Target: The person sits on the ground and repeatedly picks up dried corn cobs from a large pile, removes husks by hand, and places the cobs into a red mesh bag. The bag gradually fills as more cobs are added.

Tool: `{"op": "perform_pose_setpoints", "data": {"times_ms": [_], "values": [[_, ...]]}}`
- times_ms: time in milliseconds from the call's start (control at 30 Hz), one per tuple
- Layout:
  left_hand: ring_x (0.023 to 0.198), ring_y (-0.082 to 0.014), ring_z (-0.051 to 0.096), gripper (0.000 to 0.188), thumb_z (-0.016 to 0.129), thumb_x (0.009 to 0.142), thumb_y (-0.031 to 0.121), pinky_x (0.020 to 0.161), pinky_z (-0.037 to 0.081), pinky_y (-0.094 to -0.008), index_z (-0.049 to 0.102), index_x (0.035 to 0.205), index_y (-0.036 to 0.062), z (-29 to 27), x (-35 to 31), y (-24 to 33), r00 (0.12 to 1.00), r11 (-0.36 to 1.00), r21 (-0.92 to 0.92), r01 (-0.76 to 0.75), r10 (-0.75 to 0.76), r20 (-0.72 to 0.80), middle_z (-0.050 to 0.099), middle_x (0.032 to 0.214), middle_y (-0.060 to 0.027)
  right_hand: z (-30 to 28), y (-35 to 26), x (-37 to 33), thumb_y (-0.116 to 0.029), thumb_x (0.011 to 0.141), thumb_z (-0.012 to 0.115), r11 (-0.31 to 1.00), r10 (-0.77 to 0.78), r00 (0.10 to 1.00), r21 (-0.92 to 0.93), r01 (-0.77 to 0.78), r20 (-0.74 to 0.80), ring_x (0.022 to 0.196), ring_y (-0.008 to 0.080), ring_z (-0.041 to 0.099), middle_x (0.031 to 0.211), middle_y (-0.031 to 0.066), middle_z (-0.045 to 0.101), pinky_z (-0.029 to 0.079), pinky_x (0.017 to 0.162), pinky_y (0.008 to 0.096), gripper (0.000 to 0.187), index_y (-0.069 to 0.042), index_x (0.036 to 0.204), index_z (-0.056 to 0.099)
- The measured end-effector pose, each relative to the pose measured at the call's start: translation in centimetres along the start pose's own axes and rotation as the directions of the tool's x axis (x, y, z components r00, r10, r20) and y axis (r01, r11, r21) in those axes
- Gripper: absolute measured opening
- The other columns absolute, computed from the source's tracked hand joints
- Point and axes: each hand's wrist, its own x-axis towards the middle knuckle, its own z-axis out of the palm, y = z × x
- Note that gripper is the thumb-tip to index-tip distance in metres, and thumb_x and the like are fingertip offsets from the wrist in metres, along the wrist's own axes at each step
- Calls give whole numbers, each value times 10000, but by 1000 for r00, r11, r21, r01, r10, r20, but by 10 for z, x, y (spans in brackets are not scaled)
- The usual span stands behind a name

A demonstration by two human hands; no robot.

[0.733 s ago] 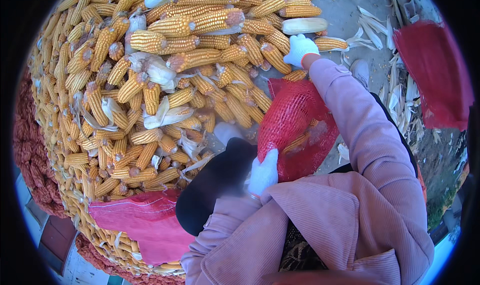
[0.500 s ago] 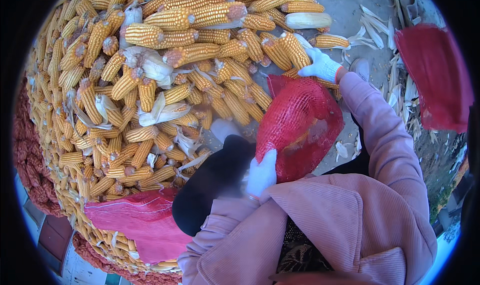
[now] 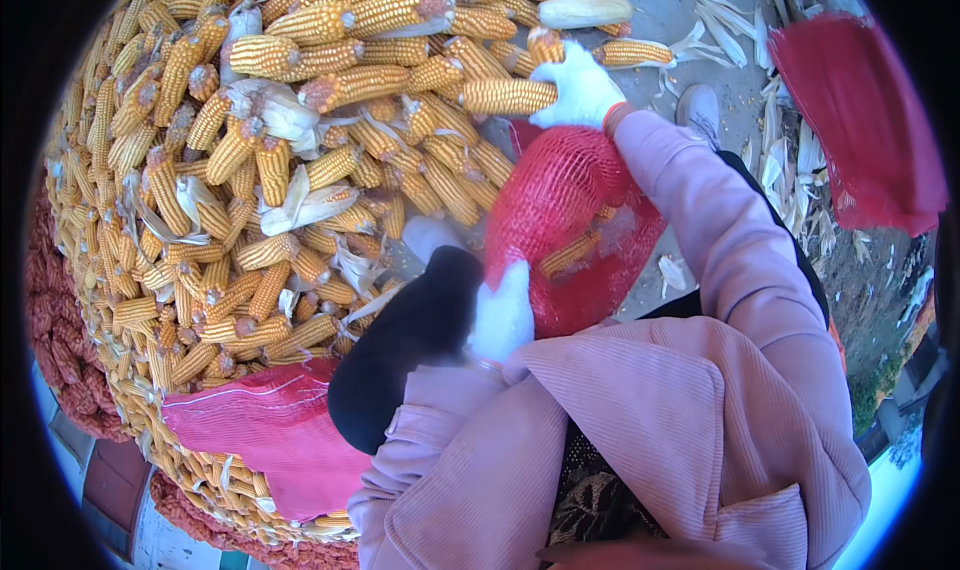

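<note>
My left hand [image 3: 503, 312], in a white glove, is closed on the gathered edge of a red mesh sack [image 3: 560, 185]. The sack's mouth gapes toward me, and a corn cob [image 3: 570, 254] shows inside it. Beyond the sack, my gloved right hand [image 3: 580, 88] grips the end of a yellow corn cob [image 3: 507, 96] that points left over the pile. A second cob [image 3: 545, 46] stands against the fingers of that hand; whether they hold it too, I cannot tell.
A large heap of corn cobs [image 3: 230, 260] with some husks fills the left. A flat red sack [image 3: 270, 420] lies on its near side, and another red sack [image 3: 860, 120] lies at the far right. Loose husks [image 3: 790, 170] litter the grey ground. My shoe [image 3: 698, 110] shows past my right arm.
My right hand has moved slightly left and up from the sack's far rim, and the cob in it has swung to lie level. The whole view has shifted a little. My left hand keeps the sack.
</note>
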Motion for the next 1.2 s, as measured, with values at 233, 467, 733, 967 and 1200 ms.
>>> {"op": "perform_pose_setpoints", "data": {"times_ms": [233, 467, 733, 967, 1200], "values": [[925, -199, 642, 390, 519, 1053, 316, 810, 509, -365, 620, 1213, -24, 11, 1, -6, 980, 852, -511, -116, 181, 80, 678, 1051, -96, -123, 10, -93, -482, 762, 838, 996, -48, 972, 63, 64, -228, 1154, 316, 572, 1227, 177, 504, 479, 1007, 400, 695, -112, 1314, 634], [917, -222, 647, 348, 491, 1058, 256, 801, 510, -369, 613, 1188, -43, 12, -6, -3, 892, 868, -210, -450, 447, -61, 680, 1042, -132, -83, -38, -211, -449, 699, 875, 815, -448, 892, 436, 380, 59, 1296, 413, 492, 1365, 223, 417, 402, 1122, 445, 700, -135, 1282, 649], [1071, -219, 616, 343, 506, 1052, 237, 890, 520, -379, 550, 1315, 21, 9, -14, 0, 938, 797, -533, -284, 347, 19, 617, 1212, -104, 33, -23, -179, -390, 875, 690, 995, -39, 834, -60, 86, 550, 986, 362, 712, 1045, 182, 728, 552, 895, 461, 469, -32, 1176, 672], [759, -76, 512, 290, 603, 1026, 224, 681, 442, -273, 651, 1167, -25, 6, -28, 10, 923, 956, -158, -247, 282, 262, 624, 857, -21, -61, 74, -86, -329, 887, 686, 930, 53, 997, 362, -68, 51, 896, 268, 715, 956, 152, 729, 562, 799, 412, 339, -44, 1069, 698], [800, -114, 554, 284, 641, 991, 181, 732, 473, -303, 646, 1168, -42, 4, -17, 20, 960, 998, -22, -54, 58, 275, 653, 902, -40, 57, 119, -78, -202, 979, 487, 808, 513, 848, -409, -425, 133, 1235, 458, 575, 1529, 212, 404, 491, 1020, 554, 304, -147, 1250, 613]]}}
